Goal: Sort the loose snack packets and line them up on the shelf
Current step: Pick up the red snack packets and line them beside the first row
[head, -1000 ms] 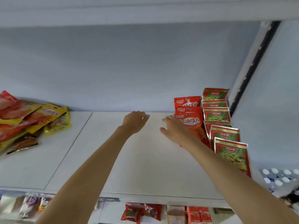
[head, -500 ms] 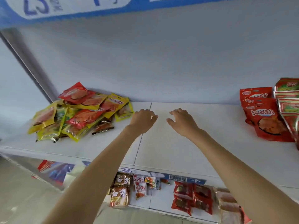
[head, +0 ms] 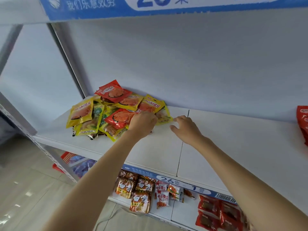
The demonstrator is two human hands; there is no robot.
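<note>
A loose pile of snack packets [head: 93, 114], yellow, red and green, lies at the left end of the white shelf [head: 233, 140]. My left hand [head: 143, 122] rests on the pile's right edge, over a red packet [head: 118, 118]. Its fingers curl downward and are hidden behind the knuckles, so a grip does not show. My right hand [head: 186, 129] hovers just above the shelf with fingers loosely spread, holding nothing. Its fingertips are close to the corner of a yellow packet [head: 164, 114]. Red packets [head: 302, 120] stand at the far right edge.
A grey upright post [head: 66, 59] bounds the shelf on the left. A blue sign [head: 150, 5] runs overhead. The lower shelf holds orange-brown packets [head: 140, 192] and dark red ones [head: 216, 212]. Tiled floor lies at the lower left.
The view has swung left from the lined-up packets to the loose pile. Both hands moved left across the shelf, and my left hand now reaches the pile.
</note>
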